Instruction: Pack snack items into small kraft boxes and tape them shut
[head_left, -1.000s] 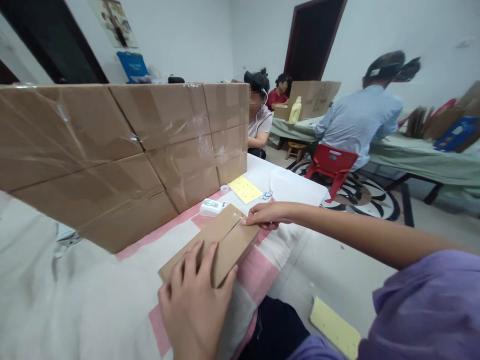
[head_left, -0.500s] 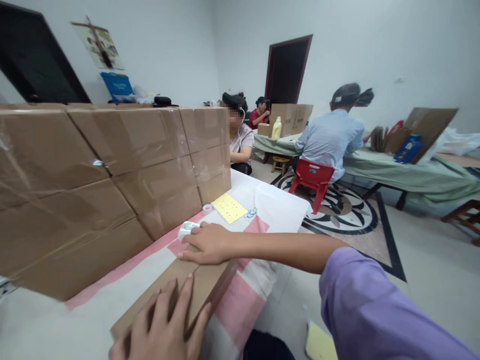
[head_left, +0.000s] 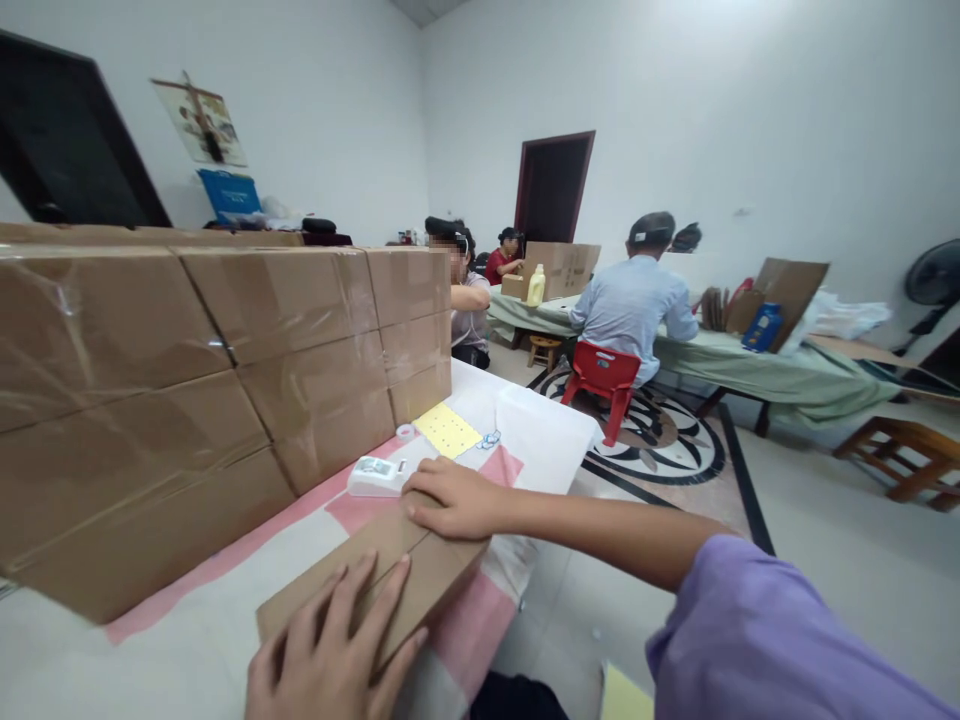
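A closed brown cardboard box [head_left: 442, 570] lies on the table in front of me, a seam between its flaps running along the top. My left hand [head_left: 330, 640] rests on its near end, fingers spread over the top and thumb by the right side. At the far end is my right hand [head_left: 454, 500], its fingers curled over the box's edge and its thumb on top. Just beyond those fingers sits a small white plastic device [head_left: 375, 478] with a clear or shiny top; its kind I cannot tell.
Stacked taped cartons [head_left: 300, 340] wall off the table's left side. Behind the device lie a tape roll [head_left: 406, 432] and a yellow dotted sheet [head_left: 448, 430]. A seated co-worker [head_left: 634, 300] on a red chair [head_left: 604, 375] works at a green-covered table [head_left: 795, 375]; other people sit farther back.
My right hand has drawn back from the white device, and its fingers are more bent. My left hand still lies on the box. The view has shifted up and to the right.
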